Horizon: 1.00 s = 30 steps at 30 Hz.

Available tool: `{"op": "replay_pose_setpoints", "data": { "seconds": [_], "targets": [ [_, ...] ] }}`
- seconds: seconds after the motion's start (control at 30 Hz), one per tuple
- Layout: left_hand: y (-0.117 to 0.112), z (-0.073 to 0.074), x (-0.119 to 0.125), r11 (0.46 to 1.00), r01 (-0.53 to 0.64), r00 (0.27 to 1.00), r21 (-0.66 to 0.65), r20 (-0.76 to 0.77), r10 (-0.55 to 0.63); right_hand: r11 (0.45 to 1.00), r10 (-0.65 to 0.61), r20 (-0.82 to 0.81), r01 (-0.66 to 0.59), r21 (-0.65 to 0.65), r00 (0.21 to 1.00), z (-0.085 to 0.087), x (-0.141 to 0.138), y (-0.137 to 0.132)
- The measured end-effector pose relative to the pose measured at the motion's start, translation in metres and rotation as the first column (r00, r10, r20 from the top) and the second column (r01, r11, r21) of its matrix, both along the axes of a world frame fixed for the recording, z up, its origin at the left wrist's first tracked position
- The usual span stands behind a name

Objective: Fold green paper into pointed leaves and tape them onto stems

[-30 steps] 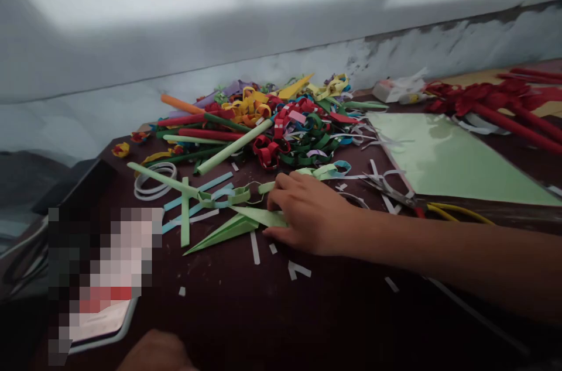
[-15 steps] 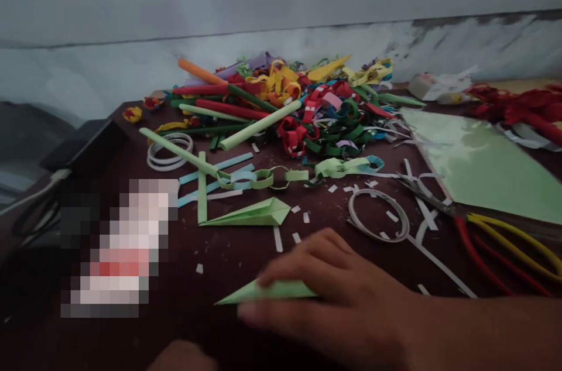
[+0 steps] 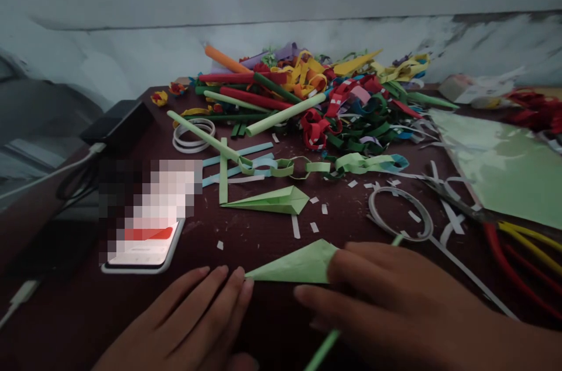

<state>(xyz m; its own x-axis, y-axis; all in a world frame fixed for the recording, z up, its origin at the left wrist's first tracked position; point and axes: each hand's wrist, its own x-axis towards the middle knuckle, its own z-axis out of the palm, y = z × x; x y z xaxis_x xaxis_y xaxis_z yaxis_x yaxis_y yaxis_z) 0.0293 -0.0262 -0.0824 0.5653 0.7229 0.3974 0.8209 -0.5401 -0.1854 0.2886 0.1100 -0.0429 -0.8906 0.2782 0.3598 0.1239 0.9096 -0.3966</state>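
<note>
A folded pale green paper piece (image 3: pixel 294 265), long and pointed, lies on the dark table in front of me. My left hand (image 3: pixel 193 318) rests flat with its fingers stretched out, their tips touching the paper's narrow left point. Curled over the wide right end is my right hand (image 3: pixel 386 301). A thin green paper stick (image 3: pixel 322 350) runs through the right hand, and one end (image 3: pixel 397 240) shows beyond the knuckles. The middle of the stick is hidden by the fingers. Just behind lies a second folded green piece (image 3: pixel 267 201) of similar shape.
A lit phone (image 3: pixel 144 251) lies at left beside a black box (image 3: pixel 118 122) and cables. A tape roll (image 3: pixel 400 213), scissors (image 3: pixel 487 216) and a green sheet (image 3: pixel 509 160) are at right. Paper chains (image 3: pixel 281 167) and a heap of coloured paper (image 3: pixel 302 84) lie behind.
My left hand has come in from the lower edge to the paper's point. My right hand has moved right, and a thin green stick now shows in it. The view has shifted left.
</note>
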Motion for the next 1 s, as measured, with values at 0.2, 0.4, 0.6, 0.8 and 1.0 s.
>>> {"op": "replay_pose_setpoints", "data": {
  "seconds": [0.2, 0.4, 0.6, 0.8, 1.0],
  "targets": [
    [-0.005, -0.010, 0.002, 0.988, -0.107, 0.994, -0.111, 0.014, 0.110, 0.970, 0.106, 0.136, -0.132, 0.204, 0.985, -0.005, -0.056, 0.002],
    [-0.010, -0.016, -0.007, 0.983, -0.090, 0.989, -0.159, 0.103, 0.108, 0.981, 0.069, 0.095, -0.085, 0.176, 0.993, -0.026, -0.054, 0.005],
    [-0.002, -0.013, -0.012, 0.992, -0.007, 0.999, -0.128, 0.042, 0.013, 0.992, 0.044, 0.035, -0.047, 0.114, 0.998, -0.031, -0.054, 0.006],
    [-0.003, -0.015, -0.012, 0.987, -0.043, 0.994, -0.157, 0.093, 0.059, 0.996, 0.030, 0.029, -0.032, 0.081, 0.999, -0.032, -0.055, 0.008],
    [-0.005, -0.027, -0.001, 0.995, -0.096, 0.987, -0.034, 0.124, 0.100, 0.985, -0.048, 0.069, 0.036, 0.168, 0.996, -0.023, -0.047, -0.001]
  ]
}}
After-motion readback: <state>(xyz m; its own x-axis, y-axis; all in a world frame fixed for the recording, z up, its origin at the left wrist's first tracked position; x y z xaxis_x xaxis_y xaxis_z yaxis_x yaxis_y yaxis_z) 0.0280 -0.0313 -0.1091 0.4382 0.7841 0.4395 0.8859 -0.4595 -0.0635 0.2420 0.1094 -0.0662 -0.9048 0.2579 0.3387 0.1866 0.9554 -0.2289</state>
